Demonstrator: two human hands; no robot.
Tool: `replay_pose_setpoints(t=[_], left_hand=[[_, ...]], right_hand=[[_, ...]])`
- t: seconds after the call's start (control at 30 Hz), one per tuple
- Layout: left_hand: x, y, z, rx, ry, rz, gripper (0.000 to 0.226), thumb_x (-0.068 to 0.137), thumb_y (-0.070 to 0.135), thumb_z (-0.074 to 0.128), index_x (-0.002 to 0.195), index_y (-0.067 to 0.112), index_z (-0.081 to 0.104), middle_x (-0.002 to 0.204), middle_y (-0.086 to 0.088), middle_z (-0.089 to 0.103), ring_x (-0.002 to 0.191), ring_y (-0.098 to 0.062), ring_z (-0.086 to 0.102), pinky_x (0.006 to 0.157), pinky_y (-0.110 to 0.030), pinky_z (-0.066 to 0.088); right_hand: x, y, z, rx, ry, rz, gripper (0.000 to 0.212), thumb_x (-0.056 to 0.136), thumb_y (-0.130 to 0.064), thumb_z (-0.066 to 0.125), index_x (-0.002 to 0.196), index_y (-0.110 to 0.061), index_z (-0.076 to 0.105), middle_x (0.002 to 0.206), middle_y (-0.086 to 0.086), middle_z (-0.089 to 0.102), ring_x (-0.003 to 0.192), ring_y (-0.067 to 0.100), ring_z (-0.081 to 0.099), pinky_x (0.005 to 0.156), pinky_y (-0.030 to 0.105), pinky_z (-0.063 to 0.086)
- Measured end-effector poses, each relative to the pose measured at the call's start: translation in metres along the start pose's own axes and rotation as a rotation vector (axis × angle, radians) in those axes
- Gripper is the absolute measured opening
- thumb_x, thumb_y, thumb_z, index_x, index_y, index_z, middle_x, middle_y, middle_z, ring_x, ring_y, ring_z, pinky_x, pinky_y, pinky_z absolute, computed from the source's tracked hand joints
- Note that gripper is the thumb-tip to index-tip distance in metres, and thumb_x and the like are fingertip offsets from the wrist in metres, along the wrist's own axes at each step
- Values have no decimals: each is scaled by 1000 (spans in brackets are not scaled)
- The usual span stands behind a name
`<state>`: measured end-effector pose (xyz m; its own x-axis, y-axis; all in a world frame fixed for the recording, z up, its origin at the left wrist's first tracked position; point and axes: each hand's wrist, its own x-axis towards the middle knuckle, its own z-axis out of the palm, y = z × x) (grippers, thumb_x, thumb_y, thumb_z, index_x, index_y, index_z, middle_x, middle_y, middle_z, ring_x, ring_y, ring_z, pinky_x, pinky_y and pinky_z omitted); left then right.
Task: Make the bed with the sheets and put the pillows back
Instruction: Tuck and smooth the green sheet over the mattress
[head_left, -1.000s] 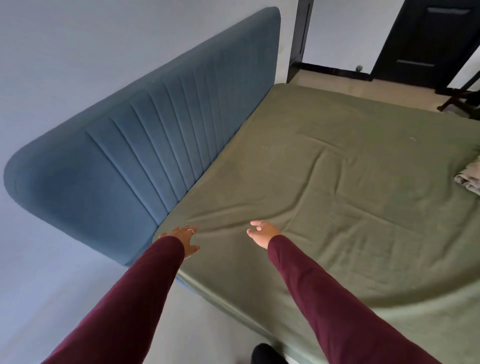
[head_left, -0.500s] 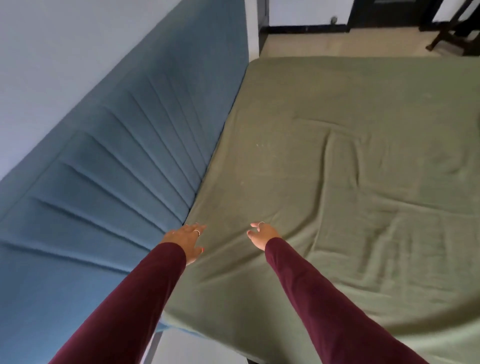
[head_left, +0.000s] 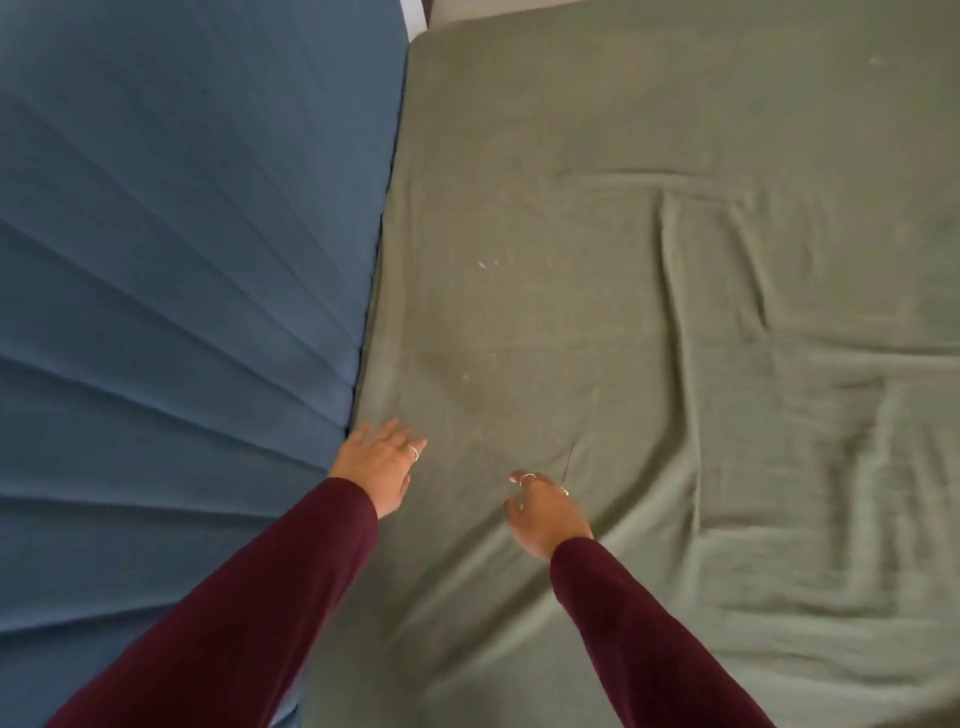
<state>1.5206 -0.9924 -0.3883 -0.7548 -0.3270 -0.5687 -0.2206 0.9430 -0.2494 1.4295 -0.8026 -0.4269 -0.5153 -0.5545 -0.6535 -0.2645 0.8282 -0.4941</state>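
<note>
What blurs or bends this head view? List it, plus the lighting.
Head view: motion blur softens everything, most on the left hand, right hand and maroon sleeves; wide-angle distortion fans the blue headboard channels outward; lighting is soft and even, no glare; only faint shading marks the wrinkles in the green sheet.

An olive-green sheet (head_left: 649, 312) is lying spread over the bed, its left edge running tight along the blue headboard (head_left: 182, 260); it is creasing in long wrinkles farther out from the headboard.
</note>
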Motion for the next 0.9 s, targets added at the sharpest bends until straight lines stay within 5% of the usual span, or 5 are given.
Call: replay_pose_setpoints(t=[0.13,0.3,0.6,0.9], left_hand=[[63,-27,15,75,21,-54,51,94,24,43,144,21,30,145,-1,38,138,-19,29,110,-41,24],[115,-55,30,-39,72,-204,33,92,14,43,124,17,48,124,-4,56,117,-23,53,86,-36,46],[158,-82,62,-420,125,-354,55,93,25,50,139,5,26,128,-20,49,115,-37,52,85,-45,46],[185,-89,87,-327,211,-369,54,96,20,45,142,5,23,120,-21,54,105,-35,59,74,-42,49]], right_hand=[[32,-24,29,-154,32,-74,45,98,-28,40,142,-19,40,140,3,47,126,27,47,105,37,37],[74,-55,60,-212,116,-21,41,100,-35,38,132,-12,47,130,9,51,121,29,50,98,40,42],[122,-120,135,-205,31,-5,46,101,-40,38,133,-7,42,130,14,49,120,30,50,91,43,46],[144,-118,157,-327,133,16,64,96,-61,31,126,-6,43,115,14,55,106,28,57,81,39,49]])
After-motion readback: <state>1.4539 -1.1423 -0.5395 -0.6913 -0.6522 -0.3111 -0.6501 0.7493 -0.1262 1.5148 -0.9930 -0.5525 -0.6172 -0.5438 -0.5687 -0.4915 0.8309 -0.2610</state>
